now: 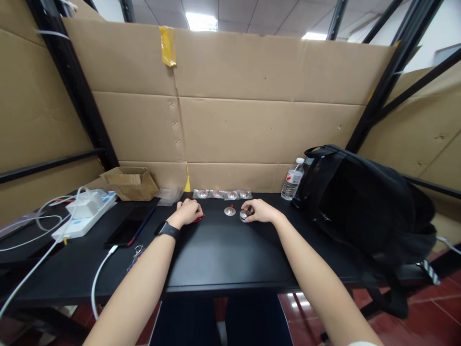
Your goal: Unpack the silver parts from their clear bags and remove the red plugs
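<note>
My left hand (189, 212), with a dark watch (168, 230) on its wrist, is closed at the table top. A red cord (198, 219) pokes out from under its fingertips; the rest of it is hidden. My right hand (260, 210) grips a small round silvery disc (244, 215) by its edge, fingers bent around it. Between the hands lies another round silvery disc (229, 211) with a red loop on top, touched by neither hand. Behind them, several similar discs in clear wrappers (217, 194) form a row along the cardboard wall.
Clear plastic bags (169, 196) and an open brown paper box (134, 184) stand back left. A phone (130, 227), a key ring (138, 250) and a white power strip (84, 216) with cables lie left. Right are a water bottle (292, 180) and a black backpack (363, 206).
</note>
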{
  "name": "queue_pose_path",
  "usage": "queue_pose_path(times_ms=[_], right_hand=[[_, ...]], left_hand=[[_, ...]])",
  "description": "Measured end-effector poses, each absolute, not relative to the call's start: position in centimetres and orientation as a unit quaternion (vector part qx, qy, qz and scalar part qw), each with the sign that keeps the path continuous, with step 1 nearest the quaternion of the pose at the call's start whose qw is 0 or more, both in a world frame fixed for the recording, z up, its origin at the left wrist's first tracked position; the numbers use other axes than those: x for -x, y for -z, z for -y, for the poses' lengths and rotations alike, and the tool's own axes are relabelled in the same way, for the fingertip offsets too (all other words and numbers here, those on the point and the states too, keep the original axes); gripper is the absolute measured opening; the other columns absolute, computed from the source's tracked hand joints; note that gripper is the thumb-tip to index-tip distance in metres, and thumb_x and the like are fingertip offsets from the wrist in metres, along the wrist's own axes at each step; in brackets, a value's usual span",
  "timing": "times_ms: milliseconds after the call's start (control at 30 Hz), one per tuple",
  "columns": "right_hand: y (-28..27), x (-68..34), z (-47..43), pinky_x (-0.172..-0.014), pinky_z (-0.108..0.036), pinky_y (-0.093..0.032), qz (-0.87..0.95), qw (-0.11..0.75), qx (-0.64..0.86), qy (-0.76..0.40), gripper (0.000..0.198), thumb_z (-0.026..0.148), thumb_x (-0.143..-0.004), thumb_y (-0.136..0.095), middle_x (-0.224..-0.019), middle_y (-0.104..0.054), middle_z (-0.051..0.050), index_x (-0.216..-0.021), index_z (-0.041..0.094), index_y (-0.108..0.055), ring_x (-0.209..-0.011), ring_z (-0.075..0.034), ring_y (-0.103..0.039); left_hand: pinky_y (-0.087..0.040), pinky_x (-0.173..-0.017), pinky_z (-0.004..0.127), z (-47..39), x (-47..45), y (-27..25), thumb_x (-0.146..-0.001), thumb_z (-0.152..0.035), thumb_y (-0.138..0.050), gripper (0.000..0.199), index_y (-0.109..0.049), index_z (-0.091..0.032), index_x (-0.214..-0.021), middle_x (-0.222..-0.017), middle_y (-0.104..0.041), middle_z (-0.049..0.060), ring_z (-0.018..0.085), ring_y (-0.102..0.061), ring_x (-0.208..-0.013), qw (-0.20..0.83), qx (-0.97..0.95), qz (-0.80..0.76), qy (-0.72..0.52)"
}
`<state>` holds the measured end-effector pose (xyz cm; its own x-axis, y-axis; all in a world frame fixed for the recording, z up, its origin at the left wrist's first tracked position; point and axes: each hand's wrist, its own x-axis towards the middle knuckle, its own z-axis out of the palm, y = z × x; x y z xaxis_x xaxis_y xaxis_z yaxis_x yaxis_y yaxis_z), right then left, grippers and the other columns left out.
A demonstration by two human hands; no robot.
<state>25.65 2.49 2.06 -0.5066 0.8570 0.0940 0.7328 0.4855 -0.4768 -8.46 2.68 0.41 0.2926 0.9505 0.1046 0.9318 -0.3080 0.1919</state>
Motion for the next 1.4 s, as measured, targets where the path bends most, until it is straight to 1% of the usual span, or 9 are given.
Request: queue_pose_path(times_ms=[100,200,300,400,500,633,767,1000,1400], right_hand=[[-2.2,-25.4,-2.2,-0.072,-0.027,-0.05,0.84,0.195,0.462,-0.208,0.05,0.025,-0.064,-0.085,-0.102,-0.076,-0.004,-0.112,0.021,-0.073,-0.076,-0.017,-0.065],[-2.1,-24.8,-2.1,-0.072,-0.027,-0.051,0.828,0.24,0.447,-0.237,0.05,0.02,-0.065,-0.083,-0.109,-0.074,-0.005,-0.114,0.021,-0.071,-0.074,-0.015,-0.065],[-1.9,-23.8,-1.9,-0.072,-0.027,-0.054,0.813,0.299,0.421,-0.269,0.051,0.019,-0.066,-0.083,-0.115,-0.072,-0.007,-0.115,0.02,-0.07,-0.079,-0.015,-0.067],[-1.9,-22.7,-1.5,-0.066,-0.026,-0.055,0.794,0.349,0.388,-0.31,0.054,0.023,-0.067,-0.084,-0.119,-0.07,-0.009,-0.119,0.02,-0.068,-0.082,-0.017,-0.068],[-2.1,-21.8,-1.1,-0.06,-0.024,-0.054,0.778,0.385,0.362,-0.339,0.056,0.028,-0.067,-0.085,-0.121,-0.068,-0.01,-0.119,0.021,-0.066,-0.083,-0.017,-0.068],[-2.3,-20.9,-0.4,-0.059,-0.024,-0.053,0.759,0.421,0.326,-0.375,0.052,0.03,-0.069,-0.084,-0.128,-0.064,-0.011,-0.117,0.022,-0.065,-0.086,-0.018,-0.068],[-2.2,-20.2,0.0,-0.068,-0.027,-0.057,0.739,0.448,0.302,-0.402,0.052,0.029,-0.069,-0.084,-0.129,-0.063,-0.01,-0.117,0.023,-0.064,-0.09,-0.018,-0.068],[-1.4,-19.2,0.2,-0.08,-0.032,-0.059,0.71,0.485,0.286,-0.423,0.055,0.031,-0.07,-0.086,-0.127,-0.063,-0.008,-0.119,0.026,-0.062,-0.096,-0.019,-0.07],[-1.2,-18.3,0.6,-0.083,-0.033,-0.059,0.689,0.515,0.288,-0.421,0.049,0.031,-0.066,-0.089,-0.123,-0.064,-0.007,-0.106,0.023,-0.061,-0.095,-0.019,-0.072]], left_hand=[[-0.038,-0.09,0.043,-2.4,7.9,-0.6,-0.092,-0.029,-0.051,0.021,-0.067,-0.023,-0.08,-0.103,-0.073,0.007,0.03,-0.057,-0.111,0.024,-0.804,-0.574,-0.151],[-0.042,-0.088,0.037,-1.9,6.8,-1.3,-0.097,-0.03,-0.046,0.019,-0.062,-0.023,-0.091,-0.094,-0.072,0.004,0.023,-0.063,-0.096,0.07,-0.829,-0.504,-0.232],[-0.045,-0.085,0.031,-1.3,5.4,-2.1,-0.097,-0.035,-0.051,0.018,-0.062,-0.022,-0.09,-0.09,-0.072,0.002,0.019,-0.065,-0.086,0.123,-0.844,-0.412,-0.319],[-0.048,-0.084,0.03,-0.7,4.0,-2.3,-0.093,-0.037,-0.06,0.019,-0.066,-0.02,-0.088,-0.093,-0.074,0.003,0.019,-0.067,-0.086,0.15,-0.833,-0.37,-0.384],[-0.051,-0.084,0.031,-0.4,3.0,-2.1,-0.091,-0.037,-0.065,0.018,-0.07,-0.02,-0.094,-0.095,-0.076,0.004,0.02,-0.069,-0.088,0.168,-0.815,-0.36,-0.422],[-0.05,-0.084,0.032,-0.1,2.6,-2.1,-0.093,-0.036,-0.063,0.018,-0.074,-0.022,-0.094,-0.097,-0.077,0.003,0.022,-0.07,-0.09,0.149,-0.813,-0.375,-0.419],[-0.046,-0.088,0.035,0.3,2.5,-2.4,-0.096,-0.035,-0.058,0.018,-0.07,-0.023,-0.091,-0.097,-0.075,0.002,0.022,-0.068,-0.093,0.11,-0.818,-0.397,-0.401],[-0.036,-0.098,0.043,1.0,1.5,-2.0,-0.098,-0.035,-0.056,0.017,-0.07,-0.026,-0.096,-0.114,-0.063,0.005,0.025,-0.055,-0.116,0.012,-0.802,-0.434,-0.41],[-0.037,-0.097,0.043,1.5,0.7,-1.8,-0.094,-0.028,-0.061,0.011,-0.07,-0.024,-0.093,-0.114,-0.059,0.007,0.025,-0.051,-0.113,-0.034,-0.785,-0.436,-0.438]])
